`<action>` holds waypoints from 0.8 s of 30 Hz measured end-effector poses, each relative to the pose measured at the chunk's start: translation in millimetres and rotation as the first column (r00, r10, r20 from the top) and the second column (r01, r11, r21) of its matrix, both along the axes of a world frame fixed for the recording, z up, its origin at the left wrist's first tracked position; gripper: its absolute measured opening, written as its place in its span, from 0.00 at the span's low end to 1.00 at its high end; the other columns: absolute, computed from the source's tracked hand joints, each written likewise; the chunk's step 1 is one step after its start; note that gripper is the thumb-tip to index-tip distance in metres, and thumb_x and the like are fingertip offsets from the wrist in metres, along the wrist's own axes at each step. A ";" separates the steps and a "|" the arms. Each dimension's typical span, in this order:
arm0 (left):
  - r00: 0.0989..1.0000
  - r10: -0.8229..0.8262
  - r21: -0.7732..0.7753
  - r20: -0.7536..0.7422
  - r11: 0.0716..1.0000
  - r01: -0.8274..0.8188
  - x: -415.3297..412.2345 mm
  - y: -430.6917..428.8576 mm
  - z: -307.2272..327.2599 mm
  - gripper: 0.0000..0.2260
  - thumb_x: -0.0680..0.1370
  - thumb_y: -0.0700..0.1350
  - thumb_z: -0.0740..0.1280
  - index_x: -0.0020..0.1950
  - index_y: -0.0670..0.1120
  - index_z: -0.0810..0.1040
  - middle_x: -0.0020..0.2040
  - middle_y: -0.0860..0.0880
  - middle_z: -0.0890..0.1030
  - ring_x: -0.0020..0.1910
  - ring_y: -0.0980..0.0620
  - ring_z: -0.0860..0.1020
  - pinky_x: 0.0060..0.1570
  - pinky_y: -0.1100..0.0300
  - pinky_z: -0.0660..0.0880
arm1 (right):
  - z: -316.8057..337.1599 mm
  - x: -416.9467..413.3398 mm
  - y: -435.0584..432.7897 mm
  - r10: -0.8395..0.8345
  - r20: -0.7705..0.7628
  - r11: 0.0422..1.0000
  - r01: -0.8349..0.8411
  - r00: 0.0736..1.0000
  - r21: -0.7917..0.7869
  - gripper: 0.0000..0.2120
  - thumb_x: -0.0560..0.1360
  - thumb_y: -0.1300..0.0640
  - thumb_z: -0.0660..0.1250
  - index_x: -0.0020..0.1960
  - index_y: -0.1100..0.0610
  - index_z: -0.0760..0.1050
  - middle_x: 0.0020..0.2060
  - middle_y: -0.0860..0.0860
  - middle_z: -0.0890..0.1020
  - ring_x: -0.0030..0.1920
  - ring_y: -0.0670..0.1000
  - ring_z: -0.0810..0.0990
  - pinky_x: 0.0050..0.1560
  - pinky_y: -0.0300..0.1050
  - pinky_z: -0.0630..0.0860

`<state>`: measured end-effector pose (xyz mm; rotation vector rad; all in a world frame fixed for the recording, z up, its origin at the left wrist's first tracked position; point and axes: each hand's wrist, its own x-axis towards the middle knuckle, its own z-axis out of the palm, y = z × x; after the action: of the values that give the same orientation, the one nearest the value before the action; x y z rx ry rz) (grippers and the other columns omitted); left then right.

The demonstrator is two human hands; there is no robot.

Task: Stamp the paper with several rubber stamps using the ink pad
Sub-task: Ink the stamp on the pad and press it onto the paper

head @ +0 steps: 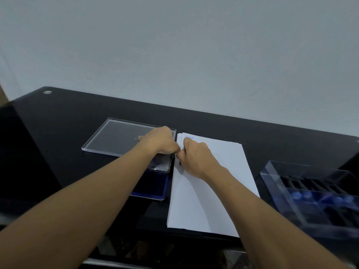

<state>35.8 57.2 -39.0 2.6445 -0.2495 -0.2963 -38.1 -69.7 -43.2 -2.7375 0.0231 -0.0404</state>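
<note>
White paper (209, 191) is lying in a stack on the black glass table (58, 133). The right hand (196, 158) is bearing down on the sheet's far left edge, its fingers curling tight around a stamp (179, 163); only a dark sliver of that stamp is showing beneath the hand, touching the sheet. Just beyond the grip, a pale blue print (189, 138) reading AMENDED is sitting near the sheet's far corner, and further marks are hiding under the fingers. The left hand (162, 139) is meeting the grip from the left, its thumb side touching the right hand's fingers. Its palm is resting over the corner of a clear flat lid (108, 136) that is stretching away to the left of the grip. Whether this hand is pinching anything or only lying there is not showing, so I cannot tell. Immediately left of the grip and a little nearer the person, the ink pad (153, 189) is sitting open beside the paper's edge, its deep blue base partly hiding under the left forearm and its shiny raised cover (162, 165) standing between base and hand. Well to the right of the grip, past the paper, a blue-tinted clear stamp box (310, 191) is showing dark slots inside, blurred at the frame's edge.
</note>
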 end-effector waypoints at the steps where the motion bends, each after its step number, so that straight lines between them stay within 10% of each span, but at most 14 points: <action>1: 1.000 0.009 -0.010 0.009 1.000 -0.009 -0.2 0.7 0.4 0.13 0.67 0.53 0.70 0.44 0.45 0.77 0.45 0.50 0.80 0.49 0.45 0.78 0.60 0.39 0.74 | -0.4 0.0 -0.1 -0.001 0.001 1.000 0.001 1.000 0.000 0.16 0.81 0.53 0.57 0.37 0.52 0.57 0.34 0.52 0.68 0.33 0.50 0.65 0.29 0.45 0.58; 8: 0.997 0.054 -0.047 0.059 0.998 -0.051 -8.2 5.0 10.3 0.21 0.73 0.50 0.66 0.64 0.46 0.76 0.62 0.47 0.79 0.60 0.42 0.76 0.64 0.41 0.72 | 3.3 -3.3 1.7 -0.009 0.001 1.000 0.009 1.000 0.005 0.15 0.81 0.56 0.57 0.37 0.52 0.57 0.34 0.53 0.68 0.33 0.50 0.65 0.30 0.44 0.58; 18: 0.990 0.034 -0.077 0.135 0.997 -0.024 -24.8 9.5 25.3 0.17 0.76 0.49 0.64 0.64 0.45 0.76 0.60 0.49 0.79 0.57 0.47 0.76 0.61 0.46 0.75 | 14.6 -2.3 -3.7 0.006 -0.085 0.999 -0.003 0.996 0.043 0.12 0.80 0.56 0.58 0.38 0.55 0.61 0.38 0.54 0.72 0.34 0.52 0.68 0.31 0.45 0.62; 24: 0.972 0.018 -0.103 0.234 0.995 0.006 -34.5 11.2 38.3 0.06 0.78 0.46 0.64 0.52 0.50 0.68 0.51 0.52 0.72 0.49 0.50 0.71 0.52 0.54 0.71 | 52.5 -2.3 -34.3 -0.135 0.129 0.957 0.095 0.982 0.273 0.13 0.78 0.54 0.59 0.37 0.56 0.63 0.35 0.52 0.73 0.34 0.50 0.68 0.32 0.46 0.63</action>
<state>1.3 68.3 -0.6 2.5749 -0.3242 0.0325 -40.4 -104.0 9.4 -2.4542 0.1373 -0.2534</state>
